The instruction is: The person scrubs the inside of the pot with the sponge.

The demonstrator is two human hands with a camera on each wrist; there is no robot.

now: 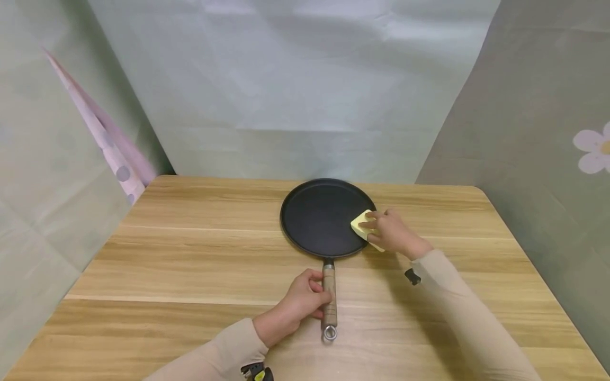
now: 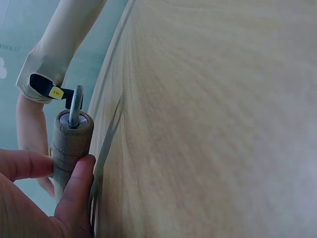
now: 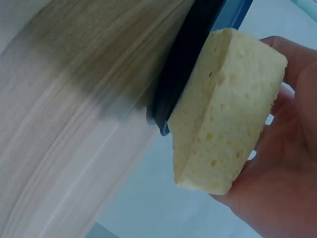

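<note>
My left hand (image 1: 296,301) gripped the wooden handle (image 1: 329,296), pinning the flat black pan (image 1: 324,218) ahead of it. My right hand (image 1: 393,233) pinched the yellow sponge (image 1: 363,224) against the pan's right rim. Best done with firm pressure and a steady handle.

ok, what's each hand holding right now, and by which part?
Left hand grips the flat black round pan by its wooden handle, mid-length. Right hand holds the yellow sponge block by its sides, at the pan's right rim.
</note>
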